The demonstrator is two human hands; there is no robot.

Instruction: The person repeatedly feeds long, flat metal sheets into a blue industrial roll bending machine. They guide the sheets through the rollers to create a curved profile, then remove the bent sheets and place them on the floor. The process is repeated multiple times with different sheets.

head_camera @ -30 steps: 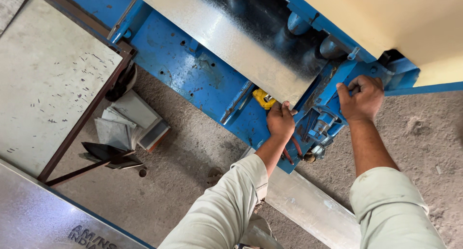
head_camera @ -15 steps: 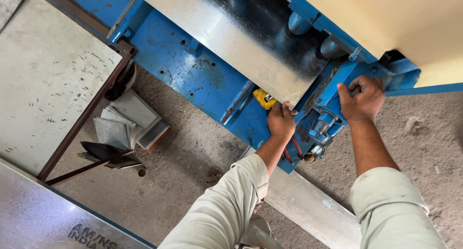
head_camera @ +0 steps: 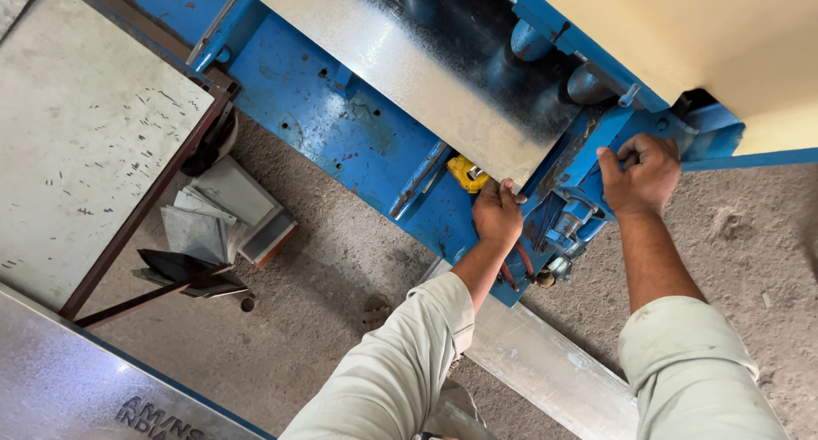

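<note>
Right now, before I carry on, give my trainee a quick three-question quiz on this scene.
1. True or false: the left hand rests by the yellow tape measure.
2. What does the right hand grip: A) the blue machine frame, B) the metal sheet, C) the scrap offcuts?
3. What colour are the sleeves?

Key: 1 true; 2 A; 3 light beige.

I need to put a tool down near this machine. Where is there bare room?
Bare floor lies between the blue machine and the metal scraps. More lies right of the right hand. It is crowded around the left hand by the yellow tape measure.
</note>
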